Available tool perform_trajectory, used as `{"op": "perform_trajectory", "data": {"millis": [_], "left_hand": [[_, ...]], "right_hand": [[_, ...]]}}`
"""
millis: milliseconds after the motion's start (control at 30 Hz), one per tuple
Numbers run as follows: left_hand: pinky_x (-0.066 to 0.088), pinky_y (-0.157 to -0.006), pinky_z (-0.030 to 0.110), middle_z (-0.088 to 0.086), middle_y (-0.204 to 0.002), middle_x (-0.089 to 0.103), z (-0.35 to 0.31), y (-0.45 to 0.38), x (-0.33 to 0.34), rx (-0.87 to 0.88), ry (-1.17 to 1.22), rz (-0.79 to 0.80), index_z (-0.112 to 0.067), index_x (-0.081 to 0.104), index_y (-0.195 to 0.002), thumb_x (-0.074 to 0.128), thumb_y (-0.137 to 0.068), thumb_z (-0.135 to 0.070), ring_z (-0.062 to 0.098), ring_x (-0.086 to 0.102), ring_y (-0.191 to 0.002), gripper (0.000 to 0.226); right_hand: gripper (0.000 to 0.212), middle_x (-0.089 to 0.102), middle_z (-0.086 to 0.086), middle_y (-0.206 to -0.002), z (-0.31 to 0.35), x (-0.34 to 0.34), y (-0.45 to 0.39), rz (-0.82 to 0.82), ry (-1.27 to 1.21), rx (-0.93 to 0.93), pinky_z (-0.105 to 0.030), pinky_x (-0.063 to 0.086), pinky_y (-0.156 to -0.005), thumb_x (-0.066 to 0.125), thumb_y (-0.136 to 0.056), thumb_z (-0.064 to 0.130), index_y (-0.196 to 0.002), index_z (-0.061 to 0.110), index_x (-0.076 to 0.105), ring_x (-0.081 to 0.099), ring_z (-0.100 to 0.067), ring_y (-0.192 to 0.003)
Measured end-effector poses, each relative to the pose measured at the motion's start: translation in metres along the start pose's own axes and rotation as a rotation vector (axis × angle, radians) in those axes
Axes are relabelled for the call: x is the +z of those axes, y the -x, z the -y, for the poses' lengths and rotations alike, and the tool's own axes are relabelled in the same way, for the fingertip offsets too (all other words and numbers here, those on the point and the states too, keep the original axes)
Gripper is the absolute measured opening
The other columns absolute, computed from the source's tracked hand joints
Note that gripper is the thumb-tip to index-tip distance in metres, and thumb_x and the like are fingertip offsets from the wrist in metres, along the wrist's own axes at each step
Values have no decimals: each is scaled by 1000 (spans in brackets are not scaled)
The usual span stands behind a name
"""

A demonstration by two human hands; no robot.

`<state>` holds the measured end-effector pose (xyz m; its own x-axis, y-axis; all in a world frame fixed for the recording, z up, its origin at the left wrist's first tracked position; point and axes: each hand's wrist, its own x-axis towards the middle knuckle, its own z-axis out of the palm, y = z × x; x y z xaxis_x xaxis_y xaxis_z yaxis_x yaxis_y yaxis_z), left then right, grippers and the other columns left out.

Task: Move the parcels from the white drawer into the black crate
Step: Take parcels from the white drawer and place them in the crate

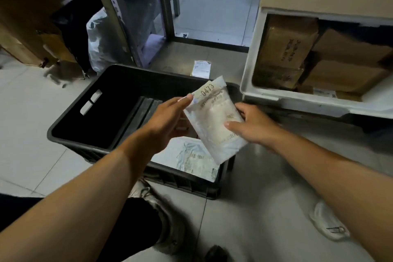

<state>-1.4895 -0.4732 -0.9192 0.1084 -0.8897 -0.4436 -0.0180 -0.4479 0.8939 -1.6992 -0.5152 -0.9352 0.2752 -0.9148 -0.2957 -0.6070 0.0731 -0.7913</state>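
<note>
Parcel in hand: I hold a flat white plastic mailer parcel (213,121) with a printed label reading 0473, tilted, above the right half of the crate.
My left hand (168,118): reaching in from 7 o'clock, fingers curled, pinching the parcel's upper left corner between thumb and fingertips.
My right hand (253,124): coming in from 4 o'clock, fingers and thumb wrapped round the parcel's right edge.
Black crate: a large black rectangular plastic crate (89,100) with cut-out handle slots sits on the floor at the centre of view, under my hands.
Inside the crate: another white plastic parcel with labels (191,159) lies flat in the near right corner, at 6 o'clock from the one I hold; the left part of the crate is dark.
White drawer: a white plastic drawer (297,102), pulled open, stands at 2 o'clock, just beside the crate's right end.
Inside the drawer: several brown paper-wrapped parcels (287,49) packed close together, with a small labelled one near the front edge.
Floor: pale grey tiles (25,108); a small white labelled packet (201,67) lies beyond the crate at 12 o'clock.
Shelving: a grey metal rack upright (112,10) rises at 11 o'clock, with a white plastic bag (100,40) at its foot.
My feet: a grey shoe (161,215) at 6 o'clock, touching the crate's near wall.
</note>
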Motion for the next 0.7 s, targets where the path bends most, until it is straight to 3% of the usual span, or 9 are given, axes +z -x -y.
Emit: {"op": "perform_trajectory", "data": {"millis": [167, 300, 433, 600, 633, 700], "left_hand": [[56, -74, 31, 8, -96, 74, 18, -20, -29, -56, -128, -96, -11, 71, -100, 66, -96, -26, 19, 72, -80, 16], [56, -67, 26, 10, -93, 71, 38, -39, -44, -199, -304, -138, -9, 65, -90, 68, -94, -18, 17, 69, -80, 9], [57, -60, 24, 8, -87, 70, 64, -55, -50, -279, -515, -50, -11, 62, -98, 65, -96, -15, 15, 69, -72, 5], [43, -48, 14, 4, -70, 69, 92, -73, -52, -305, -817, 107, -4, 68, -85, 51, -103, -28, 5, 58, -52, 34], [46, -52, 16, 4, -72, 71, 97, -75, -51, -330, -888, 146, -5, 69, -84, 54, -102, -26, 8, 62, -57, 32], [56, -75, 29, 10, -90, 76, 107, -83, -50, -401, -1019, 244, -3, 71, -90, 60, -98, -19, 22, 70, -83, 21]], "right_hand": [[38, 68, 6, -109, -1, 23, -28, 41, 169, -23, -33, 54, -81, 75, -86, 27, -121, 26, 61, 66, -16, -96], [42, 59, 7, -114, -7, 44, -48, 61, 266, -36, -30, 49, -76, 75, -87, 27, -124, 25, 54, 60, -15, -98], [40, 62, 3, -124, -24, 70, -65, 131, 435, -24, -41, 52, -89, 73, -88, 33, -123, 26, 54, 60, -22, -109], [21, 65, -1, -119, -45, 98, -88, 246, 520, 16, -43, 54, -89, 69, -91, 31, -107, 31, 55, 62, -25, -104], [18, 64, -3, -122, -49, 102, -91, 269, 544, 23, -42, 53, -90, 66, -93, 29, -108, 30, 56, 61, -26, -107], [21, 61, -8, -130, -56, 109, -95, 314, 586, 44, -40, 50, -94, 60, -97, 25, -119, 27, 59, 58, -30, -116]]}}
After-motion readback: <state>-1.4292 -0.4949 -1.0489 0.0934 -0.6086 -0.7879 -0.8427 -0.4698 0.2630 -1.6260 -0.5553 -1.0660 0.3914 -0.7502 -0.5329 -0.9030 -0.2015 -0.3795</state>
